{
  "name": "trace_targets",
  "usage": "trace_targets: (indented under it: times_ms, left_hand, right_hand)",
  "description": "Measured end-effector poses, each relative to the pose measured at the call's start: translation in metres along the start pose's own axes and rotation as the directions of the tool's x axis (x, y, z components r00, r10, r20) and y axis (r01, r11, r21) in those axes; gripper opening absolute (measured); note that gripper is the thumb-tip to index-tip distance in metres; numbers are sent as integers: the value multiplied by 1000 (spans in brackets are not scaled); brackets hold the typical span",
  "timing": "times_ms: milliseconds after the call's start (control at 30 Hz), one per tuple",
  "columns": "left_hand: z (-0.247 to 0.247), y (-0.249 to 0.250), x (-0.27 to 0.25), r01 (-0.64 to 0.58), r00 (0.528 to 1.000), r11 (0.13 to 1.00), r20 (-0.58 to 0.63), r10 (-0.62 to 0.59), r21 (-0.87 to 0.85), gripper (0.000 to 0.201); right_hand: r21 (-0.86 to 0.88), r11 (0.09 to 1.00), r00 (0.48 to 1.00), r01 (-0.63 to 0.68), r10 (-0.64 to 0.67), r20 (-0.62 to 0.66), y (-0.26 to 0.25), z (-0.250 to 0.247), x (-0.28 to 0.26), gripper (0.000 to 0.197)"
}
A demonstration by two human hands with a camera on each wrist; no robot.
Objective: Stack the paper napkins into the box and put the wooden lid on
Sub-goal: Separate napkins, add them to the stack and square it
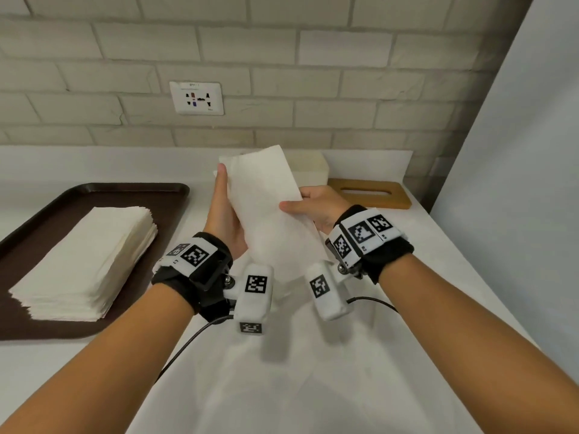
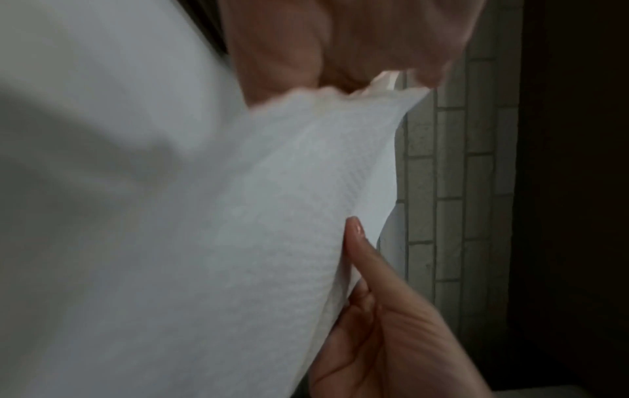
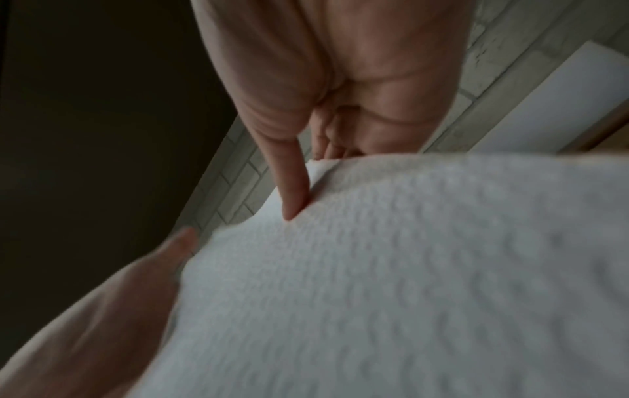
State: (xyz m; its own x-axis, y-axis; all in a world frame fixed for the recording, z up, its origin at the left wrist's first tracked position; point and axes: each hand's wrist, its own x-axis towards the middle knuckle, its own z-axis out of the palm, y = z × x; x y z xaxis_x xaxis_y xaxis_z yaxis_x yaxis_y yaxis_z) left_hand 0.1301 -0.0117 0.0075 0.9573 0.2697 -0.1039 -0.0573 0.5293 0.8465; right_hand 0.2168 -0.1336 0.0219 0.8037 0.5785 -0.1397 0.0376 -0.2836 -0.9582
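A bundle of white paper napkins (image 1: 266, 202) is held tilted above the counter, in front of the cream box (image 1: 311, 167). My left hand (image 1: 227, 214) grips its left edge, thumb along the side. On the other edge my right hand (image 1: 313, 206) pinches the bundle, thumb on top. In the left wrist view the napkins (image 2: 238, 215) fill the frame under my left palm (image 2: 340, 48). The right wrist view shows my right hand (image 3: 323, 67) with its thumb pressed on the napkins (image 3: 391, 269). The wooden lid (image 1: 369, 192), with a slot, lies flat to the right of the box.
A brown tray (image 1: 125, 189) at the left holds a tall stack of napkins (image 1: 84, 264). The white counter (image 1: 313, 371) meets a brick wall with a socket plate (image 1: 196, 98) behind, and a pale wall panel (image 1: 517, 151) closes the right side.
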Motion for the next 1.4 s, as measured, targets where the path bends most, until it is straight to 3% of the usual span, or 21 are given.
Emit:
trace_targets:
  times_ms: [100, 167, 200, 267, 333, 400, 467, 600, 667, 733, 767, 833, 867, 933, 1067, 1200, 1267, 1333, 1400]
  left_hand:
    - [-1, 2, -4, 56, 996, 995, -70, -50, 88, 48]
    - [-10, 4, -4, 86, 971, 967, -239, -26, 241, 37]
    - [-17, 5, -4, 88, 957, 944, -290, 7, 316, 33]
    - [-29, 10, -7, 90, 941, 913, -334, 53, 398, 30]
    - [-40, 16, -14, 85, 932, 906, -355, 75, 414, 34]
    - [-49, 21, -21, 56, 925, 911, -364, 107, 409, 30]
    - [-56, 25, -28, 42, 919, 910, -374, 127, 412, 27]
    - [-66, 29, -40, 14, 893, 905, -412, 180, 426, 23]
    - [-71, 33, -45, 5, 871, 895, -442, 215, 446, 26]
    - [-77, 37, -48, 8, 846, 889, -477, 238, 457, 31]
    - [-79, 39, -50, 16, 839, 896, -494, 230, 444, 35]
    - [-83, 41, -51, 15, 844, 923, -499, 194, 383, 38]
    - [-81, 41, -51, 14, 857, 934, -486, 173, 356, 38]
    - [-75, 35, -49, 20, 882, 943, -449, 141, 334, 37]
    - [-50, 20, -42, -3, 964, 970, -256, 68, 244, 38]
    - [-42, 12, -40, 46, 995, 998, -92, -41, 53, 75]
    - [-35, 6, -39, 114, 989, 981, -110, -97, 158, 58]
    - [-38, 2, -34, 139, 957, 940, -286, -47, 311, 38]
    - [-43, 3, -30, 123, 917, 925, -398, 33, 359, 35]
  right_hand:
    - [-40, 999, 999, 1, 0, 35, 7, 3, 2, 33]
    - [-167, 986, 979, -25, 57, 194, 19, 7, -4, 33]
    - [-291, 956, 945, -41, 132, 301, 27, 11, -9, 31]
    - [-550, 835, 857, 0, 284, 431, 46, 23, -19, 30]
    - [-716, 686, 843, 130, 304, 444, 62, 39, -24, 35]
    - [-753, 625, 858, 203, 257, 445, 71, 57, -27, 40]
    - [-736, 630, 854, 248, 216, 472, 77, 73, -28, 43]
    - [-772, 537, 813, 340, 245, 529, 76, 92, -26, 34]
    - [-721, 580, 782, 379, 216, 584, 66, 88, -20, 20]
    - [-610, 713, 790, 345, 131, 600, 49, 74, -17, 19]
    - [-500, 822, 808, 272, 87, 583, 38, 64, -18, 26]
    - [-98, 993, 848, 63, -2, 530, 18, 46, -21, 47]
    - [104, 995, 861, 8, -59, 505, 9, 39, -21, 50]
    - [284, 959, 895, -10, -117, 430, -5, 34, -18, 47]
    - [206, 978, 966, -23, -31, 258, -10, 47, -9, 47]
    - [-4, 1000, 988, -24, 24, 154, 3, 62, -4, 48]
    - [-14, 1000, 993, -25, 27, 115, 9, 58, -9, 46]
    - [-50, 998, 976, -32, 42, 213, 18, 52, -11, 45]
    - [-251, 967, 929, -44, 132, 345, 34, 48, -19, 46]
